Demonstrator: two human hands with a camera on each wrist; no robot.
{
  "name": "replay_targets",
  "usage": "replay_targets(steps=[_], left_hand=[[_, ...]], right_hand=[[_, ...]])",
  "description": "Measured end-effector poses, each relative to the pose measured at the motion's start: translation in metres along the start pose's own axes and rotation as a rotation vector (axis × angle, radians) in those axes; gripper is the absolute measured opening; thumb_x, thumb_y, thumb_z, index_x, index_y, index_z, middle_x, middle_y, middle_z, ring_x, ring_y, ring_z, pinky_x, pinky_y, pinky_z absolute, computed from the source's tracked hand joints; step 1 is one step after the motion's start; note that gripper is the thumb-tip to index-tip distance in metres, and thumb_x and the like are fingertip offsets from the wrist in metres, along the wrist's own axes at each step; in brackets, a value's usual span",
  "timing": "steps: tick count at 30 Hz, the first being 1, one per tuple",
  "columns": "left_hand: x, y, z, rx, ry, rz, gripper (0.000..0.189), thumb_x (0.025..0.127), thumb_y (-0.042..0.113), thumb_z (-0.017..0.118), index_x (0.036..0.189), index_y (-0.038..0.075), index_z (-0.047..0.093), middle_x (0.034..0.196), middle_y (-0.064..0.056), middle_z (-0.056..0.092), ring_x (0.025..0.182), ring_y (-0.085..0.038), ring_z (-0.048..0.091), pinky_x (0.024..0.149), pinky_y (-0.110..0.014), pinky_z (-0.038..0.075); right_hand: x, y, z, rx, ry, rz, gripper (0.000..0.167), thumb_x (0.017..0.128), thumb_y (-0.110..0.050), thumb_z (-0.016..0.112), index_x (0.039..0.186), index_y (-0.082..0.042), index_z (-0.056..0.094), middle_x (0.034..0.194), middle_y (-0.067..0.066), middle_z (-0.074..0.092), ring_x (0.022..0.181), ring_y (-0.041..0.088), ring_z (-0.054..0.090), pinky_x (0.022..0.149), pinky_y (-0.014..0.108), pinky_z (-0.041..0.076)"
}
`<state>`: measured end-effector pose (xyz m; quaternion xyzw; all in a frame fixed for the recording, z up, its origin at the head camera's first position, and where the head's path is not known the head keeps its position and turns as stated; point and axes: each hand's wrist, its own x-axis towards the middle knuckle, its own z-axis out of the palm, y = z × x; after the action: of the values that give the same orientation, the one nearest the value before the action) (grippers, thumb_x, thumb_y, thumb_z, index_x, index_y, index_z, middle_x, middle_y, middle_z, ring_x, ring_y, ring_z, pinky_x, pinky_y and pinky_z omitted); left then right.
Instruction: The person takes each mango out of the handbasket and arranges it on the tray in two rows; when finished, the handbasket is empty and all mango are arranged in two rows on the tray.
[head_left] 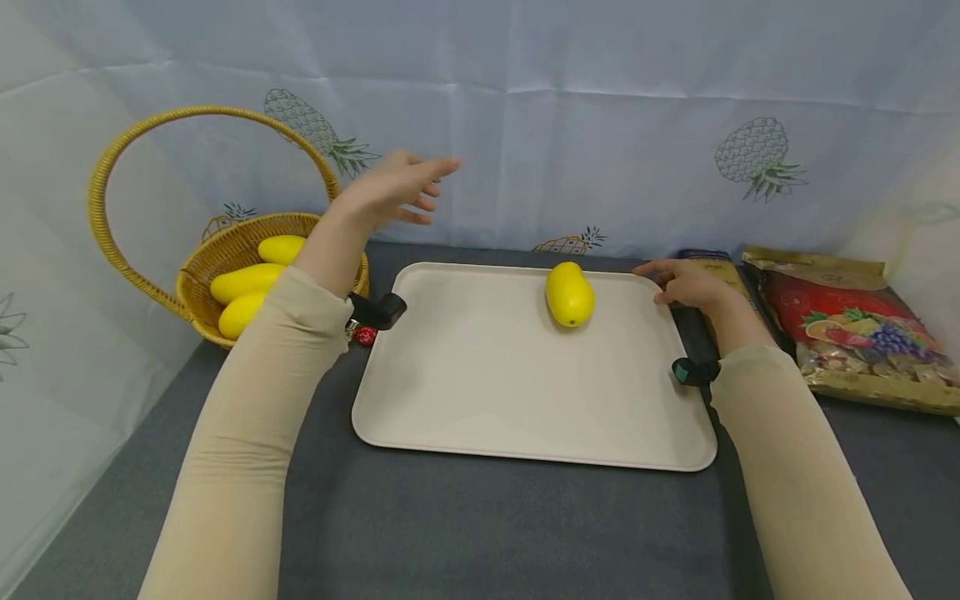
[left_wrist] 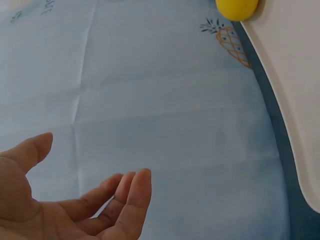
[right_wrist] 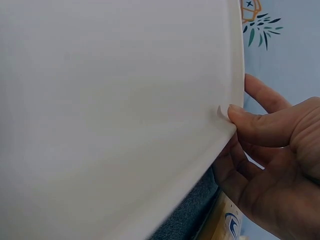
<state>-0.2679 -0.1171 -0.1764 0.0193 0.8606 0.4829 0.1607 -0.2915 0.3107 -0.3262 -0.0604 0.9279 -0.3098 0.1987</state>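
Observation:
A cream-coloured tray (head_left: 510, 375) lies on the dark grey table. My right hand (head_left: 686, 282) grips its far right corner; in the right wrist view the thumb (right_wrist: 260, 127) presses on the rim, with fingers behind and under the edge. One smooth yellow oblong fruit (head_left: 569, 294), mango-like, lies on the tray near its far edge. My left hand (head_left: 397, 190) is raised in the air beyond the tray's far left corner, close to the basket (head_left: 206, 287). The left wrist view shows its thumb and fingers (left_wrist: 135, 200) spread apart and loosely bent, holding nothing.
Several yellow fruits (head_left: 251, 283) sit in the wicker basket at left, partly hidden by my left arm. A small red item (head_left: 365, 335) shows beside it. At right lie a red and gold food bag (head_left: 862, 325) and another package (head_left: 720, 268). A pineapple-print cloth (head_left: 570, 142) hangs behind.

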Motion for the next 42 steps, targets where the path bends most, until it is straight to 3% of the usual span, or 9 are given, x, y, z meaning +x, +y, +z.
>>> replay_targets(steps=[7, 12, 17, 23, 27, 31, 34, 38, 42], left_hand=[[-0.015, -0.013, -0.037, 0.002, 0.050, -0.026, 0.077, 0.095, 0.059, 0.050, 0.151, 0.009, 0.036, 0.130, 0.000, 0.049, 0.121, -0.020, 0.053, 0.105, -0.033, 0.052], [-0.021, -0.025, -0.066, 0.000, 0.074, -0.032, 0.077, 0.093, 0.061, 0.051, 0.148, 0.009, 0.040, 0.117, 0.006, 0.051, 0.105, -0.014, 0.058, 0.090, -0.024, 0.058], [-0.024, -0.040, -0.085, -0.023, 0.090, -0.033, 0.063, 0.091, 0.062, 0.055, 0.127, 0.012, 0.048, 0.109, 0.006, 0.051, 0.095, -0.013, 0.057, 0.077, -0.021, 0.058], [-0.021, -0.060, -0.105, 0.097, 0.060, -0.053, 0.080, 0.092, 0.065, 0.047, 0.148, 0.009, 0.039, 0.124, 0.003, 0.048, 0.112, -0.016, 0.052, 0.081, -0.018, 0.057], [-0.018, -0.077, -0.116, 0.161, 0.030, -0.057, 0.086, 0.093, 0.066, 0.044, 0.156, 0.009, 0.027, 0.141, -0.003, 0.044, 0.127, -0.023, 0.047, 0.085, -0.019, 0.057], [-0.014, -0.099, -0.123, 0.183, -0.011, -0.039, 0.084, 0.095, 0.063, 0.043, 0.158, 0.009, 0.023, 0.150, -0.006, 0.040, 0.125, -0.018, 0.049, 0.088, -0.018, 0.056], [-0.012, -0.115, -0.127, 0.233, -0.050, -0.037, 0.088, 0.095, 0.065, 0.042, 0.158, 0.007, 0.021, 0.156, -0.014, 0.035, 0.130, -0.025, 0.051, 0.101, -0.030, 0.054], [-0.011, -0.131, -0.133, 0.287, -0.118, -0.051, 0.090, 0.096, 0.066, 0.041, 0.158, 0.005, 0.017, 0.159, -0.022, 0.030, 0.142, -0.039, 0.040, 0.114, -0.053, 0.041], [-0.011, -0.145, -0.136, 0.286, -0.201, -0.071, 0.087, 0.099, 0.060, 0.042, 0.158, 0.001, 0.013, 0.159, -0.025, 0.028, 0.144, -0.044, 0.035, 0.117, -0.057, 0.036]], right_hand=[[0.000, 0.003, 0.000, -0.007, 0.000, 0.006, 0.059, 0.094, 0.005, 0.054, 0.149, -0.003, 0.038, 0.124, 0.031, 0.045, 0.083, 0.027, 0.045, 0.068, 0.033, 0.041], [-0.001, 0.003, 0.000, -0.017, 0.015, 0.008, 0.058, 0.093, 0.005, 0.055, 0.149, -0.003, 0.039, 0.121, 0.030, 0.046, 0.082, 0.027, 0.045, 0.067, 0.033, 0.041], [-0.003, 0.004, -0.002, -0.008, 0.022, 0.003, 0.059, 0.093, 0.006, 0.055, 0.149, -0.002, 0.039, 0.116, 0.028, 0.047, 0.076, 0.024, 0.044, 0.065, 0.032, 0.040], [-0.004, 0.006, -0.002, 0.007, 0.025, 0.004, 0.059, 0.092, 0.005, 0.055, 0.149, -0.003, 0.040, 0.107, 0.022, 0.047, 0.069, 0.019, 0.040, 0.063, 0.031, 0.038], [-0.004, 0.006, -0.001, 0.011, 0.028, 0.006, 0.058, 0.093, 0.005, 0.054, 0.149, -0.004, 0.040, 0.114, 0.024, 0.046, 0.075, 0.022, 0.042, 0.066, 0.032, 0.039], [-0.004, 0.007, 0.001, 0.028, 0.014, 0.015, 0.059, 0.094, 0.005, 0.054, 0.150, -0.005, 0.039, 0.126, 0.028, 0.044, 0.086, 0.026, 0.044, 0.069, 0.032, 0.041], [-0.005, 0.007, 0.000, 0.039, 0.001, 0.019, 0.059, 0.095, 0.004, 0.054, 0.151, -0.005, 0.037, 0.134, 0.031, 0.040, 0.097, 0.031, 0.045, 0.072, 0.031, 0.043], [-0.006, 0.007, -0.001, 0.043, 0.000, 0.016, 0.059, 0.095, 0.005, 0.053, 0.151, -0.005, 0.037, 0.140, 0.032, 0.036, 0.105, 0.036, 0.043, 0.075, 0.031, 0.045], [-0.005, 0.008, -0.002, 0.035, 0.003, 0.014, 0.059, 0.095, 0.005, 0.053, 0.151, -0.004, 0.037, 0.137, 0.031, 0.038, 0.101, 0.034, 0.042, 0.074, 0.032, 0.044]])
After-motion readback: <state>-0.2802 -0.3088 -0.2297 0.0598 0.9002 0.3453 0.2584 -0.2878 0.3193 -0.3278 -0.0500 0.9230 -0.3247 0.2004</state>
